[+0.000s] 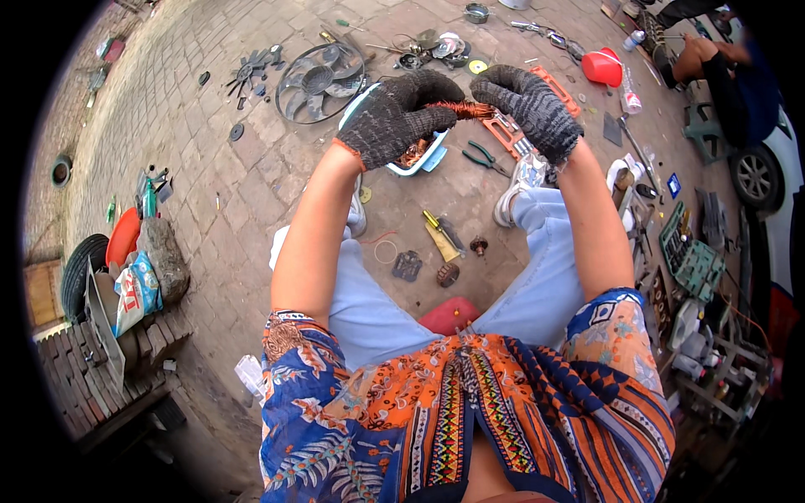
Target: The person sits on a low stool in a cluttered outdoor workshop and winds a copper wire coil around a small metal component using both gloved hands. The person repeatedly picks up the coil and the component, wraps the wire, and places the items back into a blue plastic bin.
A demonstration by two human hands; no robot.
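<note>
A bundle of reddish copper wire (468,110) stretches between my two hands in dark knitted gloves. My left hand (392,119) is closed around one end. The fingers of my right hand (528,109) curl at the other end, where a small pale metal piece shows; the fingertips are partly hidden. Under my left hand stands a white and light-blue basin (434,158) with more copper wire in it. Green-handled pliers (481,156) lie on the ground between the basin and my right foot. An orange socket tray (501,131) sits just below my right hand.
A fan in a round frame (317,80) lies at the far left. Between my legs are a yellow-handled screwdriver (433,220) and a small motor rotor (448,274). A red bucket (602,67) and a green tool case (691,256) are at right, near a seated person (742,92).
</note>
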